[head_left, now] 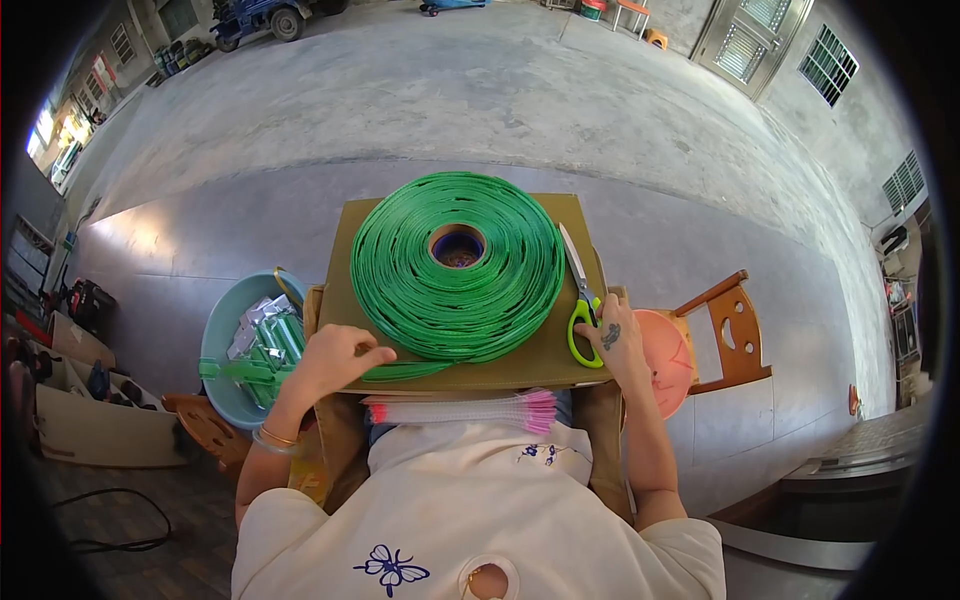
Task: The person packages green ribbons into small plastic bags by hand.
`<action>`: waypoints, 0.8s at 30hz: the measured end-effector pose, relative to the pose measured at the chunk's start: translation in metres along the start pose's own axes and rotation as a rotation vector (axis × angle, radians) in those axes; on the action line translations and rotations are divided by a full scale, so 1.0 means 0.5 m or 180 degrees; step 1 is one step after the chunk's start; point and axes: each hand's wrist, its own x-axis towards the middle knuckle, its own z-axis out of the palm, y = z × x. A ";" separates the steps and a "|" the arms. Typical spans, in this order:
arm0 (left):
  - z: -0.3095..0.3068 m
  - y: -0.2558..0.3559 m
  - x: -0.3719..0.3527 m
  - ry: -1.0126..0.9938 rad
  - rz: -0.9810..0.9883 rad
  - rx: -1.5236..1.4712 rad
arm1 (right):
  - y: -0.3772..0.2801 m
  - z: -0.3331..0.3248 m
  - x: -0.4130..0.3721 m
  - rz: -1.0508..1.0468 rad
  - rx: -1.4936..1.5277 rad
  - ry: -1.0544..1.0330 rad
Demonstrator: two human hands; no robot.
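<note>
A large roll of green plastic strip (pixel 395 270) lies flat on a brown cardboard box (pixel 355 218) in front of me, its loose end along the near edge. My left hand (pixel 340 362) is at the box's near left corner, thumb stretched out and fingers loosely bent, close to that end with nothing visible in it. At the right edge, my right hand (pixel 617 345) has its thumb on the handle of the green-and-black scissors (pixel 572 335), which lie with blades pointing away. Its other fingers are partly hidden. A bundle of thin white strips with pink ends (pixel 460 410) rests across my lap.
Left of the box stands a blue basin (pixel 222 320) holding green and silver pieces. On the right, a pink basin (pixel 668 362) sits by a wooden chair (pixel 735 335). Farther off are a concrete floor (pixel 420 100), a blue vehicle (pixel 265 20) and a metal door (pixel 750 45).
</note>
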 end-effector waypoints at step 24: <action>-0.049 -0.071 -0.056 0.0215 -0.0291 0.0377 | 0.005 0.002 0.007 0.0359 -0.0339 -0.0193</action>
